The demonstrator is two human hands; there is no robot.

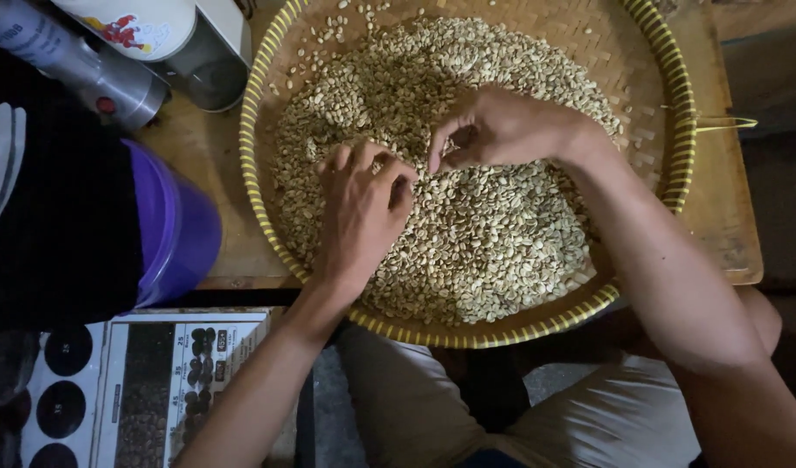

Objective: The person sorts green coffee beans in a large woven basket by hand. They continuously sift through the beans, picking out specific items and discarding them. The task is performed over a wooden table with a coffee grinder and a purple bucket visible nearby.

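Both hands were down in the beans. The left hand (359, 212) lay palm-down at the centre of the frame, its fingers (389, 173) curled in and bunched together on the heap; whether they pinched a bean could not be told. Just beside it, up and to the right, the right hand (502, 130) hovered low over the pile with thumb and forefinger brought tip to tip, the other fingers folded loosely; anything held between those tips was too small to make out. The pale green coffee beans (484, 234) filled the middle of the round woven tray (666, 78), a flat basket with a yellow-striped rim, thinning to scattered single beans near the upper left of its floor. The tray sat on a wooden bench (198, 156), its lower edge hanging past the bench front over the person's lap. At left centre stood a purple plastic tub (177, 225), well apart from the hands. A metal cylinder (86, 69) lay in the upper left corner, and a printed sheet of bean pictures (155, 381) lay at lower left.
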